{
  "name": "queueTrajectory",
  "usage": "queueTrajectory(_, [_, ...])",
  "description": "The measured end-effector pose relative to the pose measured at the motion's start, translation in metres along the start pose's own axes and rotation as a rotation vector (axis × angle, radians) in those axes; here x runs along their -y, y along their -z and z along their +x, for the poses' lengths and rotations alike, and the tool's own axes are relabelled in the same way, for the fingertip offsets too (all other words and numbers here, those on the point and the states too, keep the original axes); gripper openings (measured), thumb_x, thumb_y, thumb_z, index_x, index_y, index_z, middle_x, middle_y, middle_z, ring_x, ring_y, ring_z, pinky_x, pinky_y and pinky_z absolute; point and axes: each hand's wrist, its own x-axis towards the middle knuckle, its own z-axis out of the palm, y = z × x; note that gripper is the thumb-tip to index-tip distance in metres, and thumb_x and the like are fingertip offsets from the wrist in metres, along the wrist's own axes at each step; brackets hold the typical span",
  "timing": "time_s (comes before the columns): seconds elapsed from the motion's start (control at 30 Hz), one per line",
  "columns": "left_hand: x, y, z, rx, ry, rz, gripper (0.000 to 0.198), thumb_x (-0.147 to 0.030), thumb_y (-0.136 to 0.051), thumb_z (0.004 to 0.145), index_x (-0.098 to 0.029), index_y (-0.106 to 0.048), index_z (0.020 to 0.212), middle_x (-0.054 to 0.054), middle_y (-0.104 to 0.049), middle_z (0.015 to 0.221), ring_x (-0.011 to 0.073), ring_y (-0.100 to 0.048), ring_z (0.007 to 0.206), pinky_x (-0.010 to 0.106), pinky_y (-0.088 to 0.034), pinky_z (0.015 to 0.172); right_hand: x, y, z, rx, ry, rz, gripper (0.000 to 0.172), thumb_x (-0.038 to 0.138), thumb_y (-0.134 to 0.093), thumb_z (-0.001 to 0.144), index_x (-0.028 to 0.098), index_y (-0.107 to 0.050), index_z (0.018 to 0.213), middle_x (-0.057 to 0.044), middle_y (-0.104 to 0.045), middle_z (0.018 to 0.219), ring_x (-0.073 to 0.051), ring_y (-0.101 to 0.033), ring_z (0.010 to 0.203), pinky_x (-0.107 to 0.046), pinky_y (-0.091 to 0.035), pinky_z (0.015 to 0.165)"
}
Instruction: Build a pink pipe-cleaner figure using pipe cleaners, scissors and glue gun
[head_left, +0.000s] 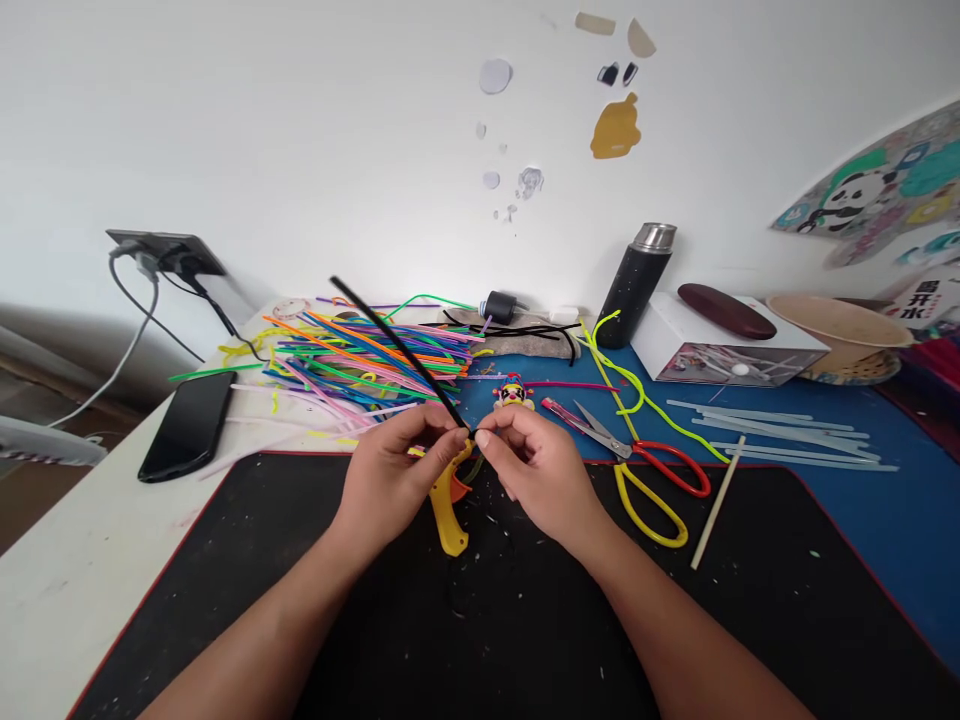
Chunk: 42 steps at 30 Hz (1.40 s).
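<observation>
A black pipe cleaner (pixel 401 348) slants up and to the left from between my fingertips. My left hand (pixel 401 470) pinches it close to its lower end. Thumb and forefinger of my right hand (pixel 536 470) meet at that same end, almost touching the left fingertips; the tip itself is hidden by the fingers. Below the hands, a yellow glue gun (pixel 448 515) with an orange trigger lies on the black mat (pixel 525 620), its upper part covered by my left hand. Just behind my right hand is a small colourful figurine (pixel 513 390).
Many coloured pipe cleaners (pixel 367 360) lie heaped at the back left, near a phone (pixel 187 425). To the right are scissors (pixel 637 450), a pink cutter knife (pixel 574 422), a pale stick (pixel 718 502), glue sticks (pixel 787 432), a black flask (pixel 637 285) and a white box (pixel 735 345).
</observation>
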Motion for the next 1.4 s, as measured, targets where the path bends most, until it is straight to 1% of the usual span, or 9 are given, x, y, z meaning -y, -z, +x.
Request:
queueTrajectory(0.07, [0.002, -0.004, -0.001, -0.006, 0.139, -0.205, 0.023, -0.038, -0.079, 0.093, -0.021, -0.072, 0.081, 0.001, -0.072, 0.072, 0.0153, -0.064, 0.066, 0.025, -0.051, 0.064, 0.002, 0.000, 0.000, 0.019, -0.016, 0.116, 0.018, 0.040, -0.066, 0.099, 0.023, -0.066, 0.098, 0.009, -0.050, 0.058, -0.011, -0.046, 0.047, -0.026, -0.035, 0.047])
queueTrajectory(0.13, [0.005, -0.008, -0.001, 0.004, 0.205, -0.343, 0.027, -0.041, -0.083, 0.090, -0.019, -0.072, 0.081, 0.001, -0.072, 0.070, 0.0145, -0.063, 0.065, 0.025, -0.052, 0.065, 0.003, 0.000, 0.000, 0.032, -0.025, 0.182, 0.019, 0.041, -0.067, 0.098, 0.022, -0.065, 0.100, 0.009, -0.052, 0.058, -0.010, -0.046, 0.045, -0.025, -0.036, 0.046])
queueTrajectory(0.3, [0.011, -0.013, 0.000, -0.021, 0.214, -0.494, 0.029, -0.042, -0.088, 0.088, -0.019, -0.073, 0.081, -0.001, -0.070, 0.068, 0.0127, -0.062, 0.063, 0.023, -0.051, 0.063, -0.001, -0.004, -0.001, 0.015, -0.043, 0.217, 0.021, 0.041, -0.072, 0.096, 0.022, -0.065, 0.099, 0.009, -0.053, 0.058, -0.009, -0.047, 0.044, -0.022, -0.037, 0.043])
queueTrajectory(0.53, [0.012, -0.012, -0.001, 0.010, 0.232, -0.475, 0.030, -0.043, -0.087, 0.088, -0.018, -0.072, 0.080, 0.000, -0.071, 0.069, 0.0135, -0.063, 0.064, 0.024, -0.052, 0.064, -0.002, -0.004, 0.000, 0.006, -0.056, 0.209, 0.021, 0.042, -0.071, 0.096, 0.022, -0.065, 0.098, 0.009, -0.053, 0.057, -0.009, -0.046, 0.042, -0.023, -0.035, 0.043])
queueTrajectory(0.73, [0.009, -0.004, 0.002, 0.040, 0.230, -0.382, 0.034, -0.047, -0.086, 0.088, -0.018, -0.072, 0.077, 0.001, -0.072, 0.069, 0.0134, -0.061, 0.063, 0.025, -0.052, 0.064, -0.002, -0.001, 0.000, -0.017, -0.023, 0.068, 0.018, 0.039, -0.067, 0.096, 0.022, -0.065, 0.093, 0.009, -0.049, 0.056, -0.010, -0.045, 0.043, -0.025, -0.033, 0.046])
queueTrajectory(0.9, [0.005, 0.000, 0.004, 0.046, 0.212, -0.326, 0.033, -0.047, -0.086, 0.088, -0.018, -0.072, 0.080, 0.000, -0.070, 0.070, 0.0127, -0.060, 0.064, 0.023, -0.050, 0.063, -0.001, 0.000, -0.001, 0.013, -0.016, 0.006, 0.018, 0.040, -0.064, 0.097, 0.022, -0.066, 0.094, 0.009, -0.049, 0.056, -0.011, -0.045, 0.045, -0.026, -0.032, 0.048])
queueTrajectory(1.07, [0.007, 0.002, 0.003, 0.033, 0.093, -0.139, 0.025, -0.040, -0.081, 0.092, -0.019, -0.071, 0.082, -0.001, -0.067, 0.074, 0.0135, -0.058, 0.067, 0.024, -0.047, 0.063, 0.002, 0.005, -0.001, 0.057, -0.017, -0.098, 0.017, 0.036, -0.062, 0.098, 0.021, -0.069, 0.093, 0.009, -0.045, 0.056, -0.011, -0.040, 0.048, -0.026, -0.030, 0.051])
queueTrajectory(1.23, [0.007, 0.005, 0.003, 0.071, -0.160, 0.121, 0.015, -0.025, -0.072, 0.100, -0.021, -0.070, 0.085, -0.002, -0.068, 0.078, 0.0129, -0.061, 0.070, 0.023, -0.047, 0.067, 0.003, 0.007, 0.000, 0.088, 0.027, -0.227, 0.014, 0.030, -0.062, 0.098, 0.021, -0.071, 0.092, 0.010, -0.038, 0.056, -0.011, -0.034, 0.051, -0.026, -0.025, 0.051])
queueTrajectory(1.4, [0.006, 0.007, 0.004, 0.136, -0.369, 0.313, 0.011, -0.016, -0.066, 0.103, -0.021, -0.070, 0.093, 0.000, -0.071, 0.082, 0.0138, -0.064, 0.073, 0.023, -0.048, 0.069, 0.005, 0.007, 0.000, 0.119, 0.024, -0.331, 0.012, 0.022, -0.063, 0.097, 0.021, -0.067, 0.086, 0.010, -0.039, 0.053, -0.010, -0.036, 0.050, -0.026, -0.025, 0.052])
